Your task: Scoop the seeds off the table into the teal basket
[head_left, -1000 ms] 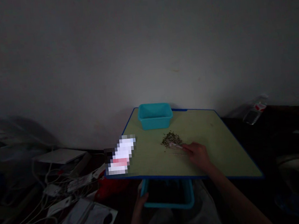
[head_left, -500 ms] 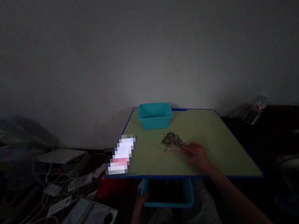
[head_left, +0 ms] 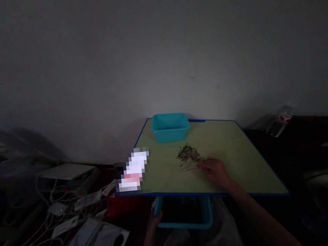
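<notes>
A loose heap of small dark and pale grains, perhaps beans or seeds, lies spread on the pale tabletop. Just at its near right edge is my right hand, fingers pinched on a thin, pale, see-through strip. The strip lies low over the table, pointing left, on the near side of the heap; its exact kind is too dim to tell. Below the table's front edge my left hand grips the left rim of a blue plastic basin at my lap. The inside of that basin is dark.
Another blue basin stands at the back of the table by the wall. A bright, blurred-out phone-like screen rests at the left edge. Cables and white boxes clutter the left side; a plastic bottle is at far right.
The pale strip has shifted slightly toward me, away from the heap, and now looks thinner. My right hand has moved a little left; my left hand and the basins stay put.
</notes>
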`<control>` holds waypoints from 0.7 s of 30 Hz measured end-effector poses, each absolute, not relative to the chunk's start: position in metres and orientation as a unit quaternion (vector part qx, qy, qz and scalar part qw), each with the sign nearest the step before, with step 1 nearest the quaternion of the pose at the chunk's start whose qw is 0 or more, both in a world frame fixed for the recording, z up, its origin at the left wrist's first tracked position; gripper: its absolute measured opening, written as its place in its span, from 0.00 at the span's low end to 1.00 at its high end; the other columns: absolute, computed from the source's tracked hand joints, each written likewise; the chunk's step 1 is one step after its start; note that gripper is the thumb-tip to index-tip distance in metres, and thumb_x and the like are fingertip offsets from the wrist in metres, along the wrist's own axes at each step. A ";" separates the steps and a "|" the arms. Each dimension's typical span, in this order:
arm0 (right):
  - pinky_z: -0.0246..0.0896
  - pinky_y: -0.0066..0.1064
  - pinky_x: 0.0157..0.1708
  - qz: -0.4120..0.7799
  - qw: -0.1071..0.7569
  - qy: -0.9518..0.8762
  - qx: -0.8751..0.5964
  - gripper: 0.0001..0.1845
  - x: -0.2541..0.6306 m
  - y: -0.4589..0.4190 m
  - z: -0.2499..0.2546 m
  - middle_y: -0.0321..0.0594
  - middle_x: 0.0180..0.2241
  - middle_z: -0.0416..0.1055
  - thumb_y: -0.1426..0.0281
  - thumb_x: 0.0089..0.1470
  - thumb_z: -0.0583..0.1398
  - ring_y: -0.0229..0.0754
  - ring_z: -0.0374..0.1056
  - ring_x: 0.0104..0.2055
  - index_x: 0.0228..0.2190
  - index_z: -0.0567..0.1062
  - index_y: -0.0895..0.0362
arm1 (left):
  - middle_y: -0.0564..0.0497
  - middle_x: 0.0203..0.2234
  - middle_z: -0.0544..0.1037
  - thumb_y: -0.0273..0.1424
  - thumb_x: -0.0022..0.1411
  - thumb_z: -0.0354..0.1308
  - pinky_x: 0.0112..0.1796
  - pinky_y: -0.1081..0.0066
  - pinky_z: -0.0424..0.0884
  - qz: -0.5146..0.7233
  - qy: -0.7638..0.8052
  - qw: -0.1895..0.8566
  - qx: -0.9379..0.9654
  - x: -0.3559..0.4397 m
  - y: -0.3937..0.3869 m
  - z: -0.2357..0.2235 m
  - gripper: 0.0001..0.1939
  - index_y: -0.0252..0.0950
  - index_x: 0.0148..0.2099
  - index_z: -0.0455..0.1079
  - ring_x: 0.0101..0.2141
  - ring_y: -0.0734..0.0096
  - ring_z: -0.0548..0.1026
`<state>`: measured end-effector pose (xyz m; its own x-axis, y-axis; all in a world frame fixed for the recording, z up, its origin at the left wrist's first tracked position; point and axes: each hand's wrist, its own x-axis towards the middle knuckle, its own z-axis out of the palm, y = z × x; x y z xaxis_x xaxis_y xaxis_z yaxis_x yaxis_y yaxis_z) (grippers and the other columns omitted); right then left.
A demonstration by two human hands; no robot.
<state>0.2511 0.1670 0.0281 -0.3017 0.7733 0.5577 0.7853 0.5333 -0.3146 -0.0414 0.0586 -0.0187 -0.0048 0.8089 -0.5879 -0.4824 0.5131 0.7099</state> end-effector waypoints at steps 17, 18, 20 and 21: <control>0.73 0.37 0.41 -0.084 0.322 -0.836 -0.436 0.20 0.183 0.116 0.015 0.44 0.35 0.81 0.82 0.55 0.57 0.45 0.75 0.34 0.47 0.78 0.58 | 0.44 0.48 0.82 0.51 0.42 0.69 0.47 0.44 0.74 0.452 0.558 0.683 0.134 -0.041 0.065 -0.025 0.31 0.47 0.49 0.76 0.59 0.25 0.67; 0.73 0.37 0.40 -0.086 0.321 -0.833 -0.441 0.20 0.185 0.117 0.015 0.44 0.35 0.81 0.82 0.55 0.57 0.45 0.75 0.34 0.47 0.78 0.57 | 0.45 0.48 0.82 0.50 0.42 0.69 0.47 0.43 0.74 0.451 0.557 0.684 0.134 -0.041 0.065 -0.025 0.30 0.47 0.48 0.77 0.59 0.25 0.67; 0.73 0.38 0.42 -0.089 0.322 -0.828 -0.450 0.21 0.190 0.119 0.013 0.43 0.36 0.82 0.81 0.55 0.57 0.46 0.75 0.34 0.48 0.78 0.56 | 0.45 0.48 0.82 0.49 0.43 0.69 0.48 0.43 0.74 0.451 0.548 0.690 0.141 -0.041 0.065 -0.024 0.29 0.46 0.48 0.77 0.59 0.25 0.67; 0.73 0.39 0.43 -0.089 0.322 -0.826 -0.454 0.21 0.193 0.119 0.012 0.43 0.37 0.82 0.81 0.55 0.57 0.46 0.75 0.35 0.48 0.78 0.56 | 0.45 0.48 0.82 0.49 0.44 0.69 0.48 0.43 0.73 0.453 0.540 0.693 0.150 -0.041 0.065 -0.023 0.28 0.46 0.48 0.77 0.60 0.26 0.67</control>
<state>0.1929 0.1191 0.0115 -0.3803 0.6929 0.6126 0.8078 0.5714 -0.1448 -0.0407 0.0646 -0.0231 0.0062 0.7901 -0.6130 -0.4652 0.5449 0.6976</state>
